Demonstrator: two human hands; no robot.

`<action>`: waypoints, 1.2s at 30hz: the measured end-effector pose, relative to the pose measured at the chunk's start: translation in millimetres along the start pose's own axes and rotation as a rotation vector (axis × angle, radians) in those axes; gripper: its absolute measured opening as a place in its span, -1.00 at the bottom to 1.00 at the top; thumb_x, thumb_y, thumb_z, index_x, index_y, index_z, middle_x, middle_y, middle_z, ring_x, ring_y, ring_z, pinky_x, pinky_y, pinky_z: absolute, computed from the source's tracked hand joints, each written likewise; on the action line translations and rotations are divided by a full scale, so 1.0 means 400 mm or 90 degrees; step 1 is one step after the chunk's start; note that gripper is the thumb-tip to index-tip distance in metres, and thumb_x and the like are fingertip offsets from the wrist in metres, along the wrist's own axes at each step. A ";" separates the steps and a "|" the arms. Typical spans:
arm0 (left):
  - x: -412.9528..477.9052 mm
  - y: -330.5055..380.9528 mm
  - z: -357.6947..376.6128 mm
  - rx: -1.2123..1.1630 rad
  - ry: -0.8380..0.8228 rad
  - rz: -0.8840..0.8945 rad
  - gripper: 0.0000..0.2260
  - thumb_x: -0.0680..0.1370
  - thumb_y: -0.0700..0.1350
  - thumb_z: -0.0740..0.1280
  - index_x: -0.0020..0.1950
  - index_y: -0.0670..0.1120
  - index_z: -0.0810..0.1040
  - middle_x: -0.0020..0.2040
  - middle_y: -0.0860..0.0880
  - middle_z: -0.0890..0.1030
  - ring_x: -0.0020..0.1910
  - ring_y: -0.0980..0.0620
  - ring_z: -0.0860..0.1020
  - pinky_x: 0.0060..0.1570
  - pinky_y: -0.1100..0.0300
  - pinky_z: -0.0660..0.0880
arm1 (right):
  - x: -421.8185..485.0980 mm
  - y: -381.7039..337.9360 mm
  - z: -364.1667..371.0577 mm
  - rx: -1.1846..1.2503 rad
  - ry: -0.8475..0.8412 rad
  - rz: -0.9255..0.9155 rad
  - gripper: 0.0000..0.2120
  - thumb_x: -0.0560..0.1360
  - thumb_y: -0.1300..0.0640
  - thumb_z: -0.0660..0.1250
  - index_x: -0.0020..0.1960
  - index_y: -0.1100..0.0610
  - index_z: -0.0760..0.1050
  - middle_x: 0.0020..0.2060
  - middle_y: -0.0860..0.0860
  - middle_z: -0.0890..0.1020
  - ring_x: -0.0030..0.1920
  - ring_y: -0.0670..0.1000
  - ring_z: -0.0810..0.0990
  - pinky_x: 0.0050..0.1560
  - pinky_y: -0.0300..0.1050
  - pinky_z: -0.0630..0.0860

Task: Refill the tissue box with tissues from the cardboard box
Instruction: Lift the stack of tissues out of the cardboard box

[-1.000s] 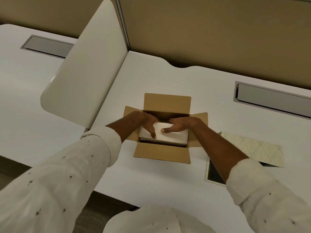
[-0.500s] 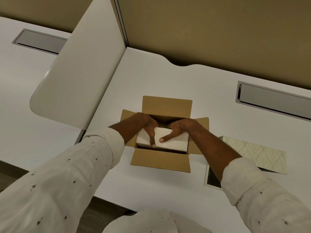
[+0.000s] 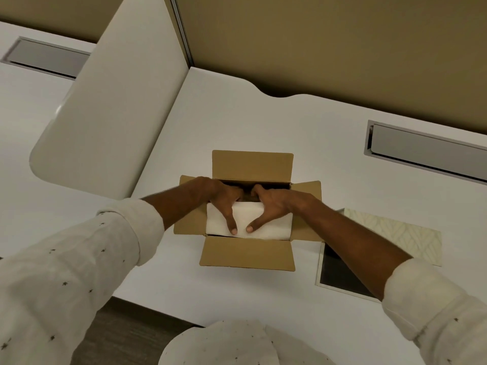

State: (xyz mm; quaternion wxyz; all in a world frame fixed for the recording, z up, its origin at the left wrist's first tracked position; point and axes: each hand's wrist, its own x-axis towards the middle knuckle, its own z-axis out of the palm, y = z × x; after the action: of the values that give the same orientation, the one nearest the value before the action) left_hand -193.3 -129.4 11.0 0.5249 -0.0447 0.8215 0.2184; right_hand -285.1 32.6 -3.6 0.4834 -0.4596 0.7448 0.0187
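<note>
An open brown cardboard box (image 3: 247, 255) stands on the white desk with all its flaps folded out. A white stack of tissues (image 3: 274, 227) fills its opening. My left hand (image 3: 224, 200) and my right hand (image 3: 271, 204) both grip the stack, thumbs pressed on its top near the front edge, fingers curled over its far edge into the box. To the right lies the tissue box (image 3: 336, 272), open, with a dark inside and a pale patterned lid (image 3: 395, 237); my right forearm crosses over it.
A white divider panel (image 3: 110, 106) rises at the left of the desk (image 3: 237, 127). A grey cable slot (image 3: 427, 151) is set into the desk at the right, another (image 3: 44, 57) at far left. A tan wall panel stands behind. The desk's front edge runs below my arms.
My thumbs have slid closer together toward the stack's front edge, and the stack has tilted up slightly inside the box. The camera has shifted a little.
</note>
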 end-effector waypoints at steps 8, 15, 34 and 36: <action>-0.041 -0.022 0.054 0.029 0.092 0.087 -0.12 0.32 0.21 0.60 0.45 0.00 0.20 0.28 -0.01 0.51 0.20 0.00 0.51 0.05 0.14 0.49 | -0.033 0.012 0.012 -0.062 -0.014 -0.099 -0.10 0.21 -0.33 0.59 0.40 0.02 0.34 0.26 -0.03 0.51 0.20 0.02 0.51 0.19 -0.04 0.54; -0.129 -0.104 0.078 0.015 0.297 0.153 -0.05 0.38 0.21 0.53 0.62 0.09 0.07 0.53 0.05 0.34 0.42 0.01 0.38 0.31 0.16 0.34 | -0.094 0.034 0.021 -0.058 0.253 -0.177 -0.20 0.30 -0.33 0.52 0.38 0.00 0.33 0.24 -0.04 0.49 0.10 -0.09 0.43 0.09 -0.17 0.37; -0.204 -0.120 0.173 -0.047 0.617 0.260 -0.07 0.37 -0.01 0.57 0.61 0.06 0.11 0.49 -0.04 0.31 0.41 0.15 0.16 0.37 0.10 0.31 | -0.177 0.028 0.120 -0.061 0.553 -0.247 -0.07 0.35 -0.11 0.57 0.54 0.06 0.16 0.45 0.08 0.40 0.41 0.10 0.39 0.45 0.07 0.33; -0.202 -0.120 0.190 -0.053 0.623 0.263 -0.08 0.36 0.00 0.58 0.60 0.05 0.14 0.49 -0.05 0.34 0.42 0.14 0.17 0.37 0.09 0.31 | -0.181 0.033 0.132 -0.031 0.529 -0.226 -0.03 0.32 -0.06 0.59 0.56 0.03 0.12 0.45 0.07 0.39 0.40 0.09 0.39 0.42 0.14 0.39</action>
State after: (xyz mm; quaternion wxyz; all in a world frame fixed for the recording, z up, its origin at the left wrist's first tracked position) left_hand -78.8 -154.5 40.4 0.0240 0.0006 0.9527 0.3028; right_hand -249.3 113.4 16.3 0.1280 -0.5599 0.7849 -0.2327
